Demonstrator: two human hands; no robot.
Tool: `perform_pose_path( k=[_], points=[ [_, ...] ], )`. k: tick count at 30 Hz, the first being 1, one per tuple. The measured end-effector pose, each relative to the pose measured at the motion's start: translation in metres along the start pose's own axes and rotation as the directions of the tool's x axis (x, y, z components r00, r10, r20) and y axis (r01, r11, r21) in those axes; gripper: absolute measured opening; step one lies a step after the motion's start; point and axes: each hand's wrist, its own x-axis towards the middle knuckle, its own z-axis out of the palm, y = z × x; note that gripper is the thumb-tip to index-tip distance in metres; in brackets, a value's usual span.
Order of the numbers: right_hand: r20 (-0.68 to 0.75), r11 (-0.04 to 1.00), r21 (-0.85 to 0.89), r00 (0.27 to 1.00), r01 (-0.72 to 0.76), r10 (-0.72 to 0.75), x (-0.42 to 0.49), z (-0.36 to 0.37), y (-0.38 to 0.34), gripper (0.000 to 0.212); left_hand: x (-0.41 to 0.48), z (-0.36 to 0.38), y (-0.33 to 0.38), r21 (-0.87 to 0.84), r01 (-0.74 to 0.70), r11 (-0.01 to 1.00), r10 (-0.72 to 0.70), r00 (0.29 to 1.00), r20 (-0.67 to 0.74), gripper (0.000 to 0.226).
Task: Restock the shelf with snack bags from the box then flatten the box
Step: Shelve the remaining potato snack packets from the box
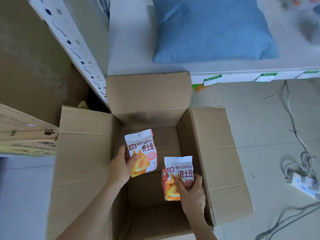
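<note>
An open cardboard box (214,153) stands on the floor in front of me with all its flaps spread out. My left hand (120,168) grips a white and orange snack bag (143,149) over the box's inside, thumb across its front. My right hand (192,193) holds a second snack bag (180,170) of the same kind, lower and to the right; a red edge behind it may be another bag. The box bottom under the bags looks bare. A white shelf (131,40) runs just beyond the box's far flap.
A blue pillow (211,30) lies on the shelf to the right. Green price tags (265,77) line the shelf's front edge. Another cardboard box (26,135) sits at the left. A power strip (301,183) and loose cables lie on the tiled floor at the right.
</note>
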Motion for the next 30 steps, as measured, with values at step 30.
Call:
perform_pose_path(
  k=[30],
  points=[
    [0.145, 0.815, 0.138, 0.802, 0.563, -0.579, -0.394, -0.096, -0.049, 0.055, -0.487, -0.27, -0.005, -0.27, 0.057, 0.961, -0.17, 0.892, -0.419, 0.044]
  ],
)
